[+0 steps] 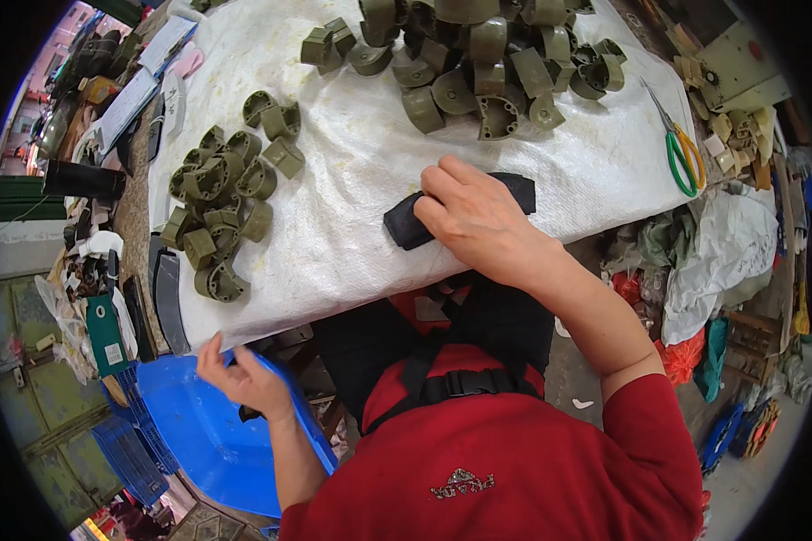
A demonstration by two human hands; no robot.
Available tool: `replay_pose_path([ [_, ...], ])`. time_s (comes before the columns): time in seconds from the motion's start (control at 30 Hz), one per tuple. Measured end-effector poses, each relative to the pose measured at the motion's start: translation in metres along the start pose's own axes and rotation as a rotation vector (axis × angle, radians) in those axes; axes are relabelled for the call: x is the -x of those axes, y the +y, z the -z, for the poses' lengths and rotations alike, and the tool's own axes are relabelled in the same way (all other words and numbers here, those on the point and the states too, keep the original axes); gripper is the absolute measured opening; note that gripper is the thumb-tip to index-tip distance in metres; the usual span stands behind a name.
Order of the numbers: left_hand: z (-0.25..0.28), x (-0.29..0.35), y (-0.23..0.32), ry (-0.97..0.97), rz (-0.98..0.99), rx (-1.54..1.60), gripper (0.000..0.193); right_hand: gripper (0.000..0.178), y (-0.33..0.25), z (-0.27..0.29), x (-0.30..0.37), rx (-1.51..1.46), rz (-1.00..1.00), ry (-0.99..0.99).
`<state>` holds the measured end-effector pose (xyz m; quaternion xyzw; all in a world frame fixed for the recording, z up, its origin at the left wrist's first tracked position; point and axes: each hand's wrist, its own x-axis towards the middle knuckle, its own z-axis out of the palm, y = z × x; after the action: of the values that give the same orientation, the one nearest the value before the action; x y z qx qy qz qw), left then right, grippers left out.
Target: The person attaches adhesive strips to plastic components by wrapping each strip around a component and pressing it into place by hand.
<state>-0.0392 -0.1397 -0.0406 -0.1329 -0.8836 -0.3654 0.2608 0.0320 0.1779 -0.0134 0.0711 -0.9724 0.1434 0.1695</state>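
Observation:
My right hand [474, 212] lies over a flat, folded black strip [410, 221] near the front edge of the covered table. Its fingers curl down onto the strip, which looks like cloth and sticks out on both sides of the hand. Above a blue plastic tub [203, 433], just off the table's front left corner, is my left hand [244, 379]. Its thumb and fingers are apart, with nothing visible between them. A small dark thing shows by the heel of that hand; what it is I cannot make out. Several olive-green moulded plastic parts [226, 171] sit in a loose group at left.
A larger heap of the olive parts [478, 54] covers the far side of the white woven sheet [334, 189]. Scissors [686, 158] with green and yellow handles lie at the right edge. Plastic bags [722, 243] crowd the right side. A curved grey strip [167, 298] lies at the left corner.

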Motion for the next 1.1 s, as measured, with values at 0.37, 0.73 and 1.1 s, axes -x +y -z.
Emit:
replay_pose_path([
  [0.37,-0.099,-0.006,0.127,-0.458,-0.682,0.171,0.032,0.007,0.011,-0.005,0.005,-0.369,-0.207,0.041],
  [0.73,-0.103,-0.005,0.129,-0.558,-0.697,0.047,0.036,0.001,0.025,0.002,0.023,-0.806,-0.547,0.507],
  [1.1,-0.129,-0.083,0.141,-0.520,-0.647,0.195,0.041,0.021,0.024,0.073,0.051,-1.161,-0.632,0.891],
])
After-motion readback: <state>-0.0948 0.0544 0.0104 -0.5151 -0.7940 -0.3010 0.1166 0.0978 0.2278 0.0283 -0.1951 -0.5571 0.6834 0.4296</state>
